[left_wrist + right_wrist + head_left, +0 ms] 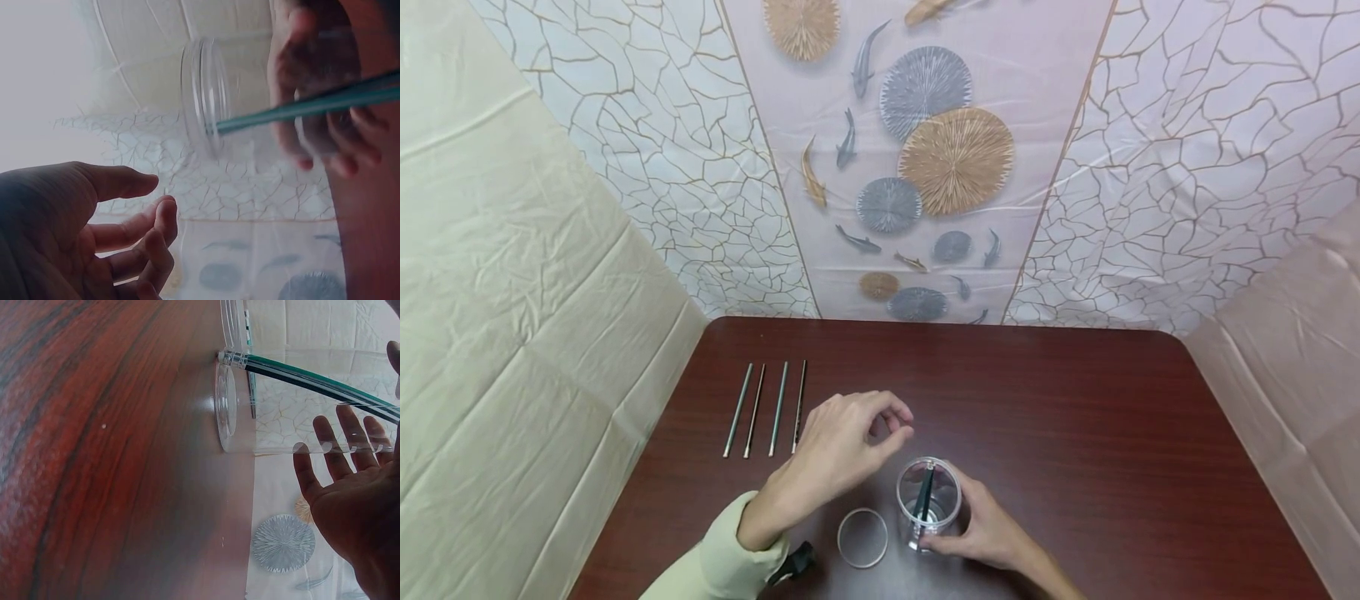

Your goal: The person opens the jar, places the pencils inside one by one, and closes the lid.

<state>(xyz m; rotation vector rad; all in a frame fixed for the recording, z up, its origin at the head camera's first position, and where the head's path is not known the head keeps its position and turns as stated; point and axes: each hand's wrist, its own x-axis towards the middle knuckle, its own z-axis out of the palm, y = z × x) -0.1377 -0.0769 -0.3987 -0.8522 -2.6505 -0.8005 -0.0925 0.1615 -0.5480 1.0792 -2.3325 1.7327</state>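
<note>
My right hand (992, 527) grips a clear jar (911, 527) that stands on the table, fingers and thumb round its side. Two dark green and black pencils (300, 374) lean inside the jar, their metal-banded eraser ends down at its base. My left hand (842, 437) hovers above and left of the jar's open mouth. Its fingers are loosely bent, with nothing held between thumb and fingertips in the left wrist view. Left of the jar, a round clear lid (862, 540) lies on the tabletop.
Several slim pencils, one of them a green pencil (737, 410), lie side by side on the left of the dark red-brown table (1060, 417). Patterned cloth (955, 158) hangs behind the table's far edge, with plain cloth on both sides. A black wrist strap (793, 563) shows at my left sleeve.
</note>
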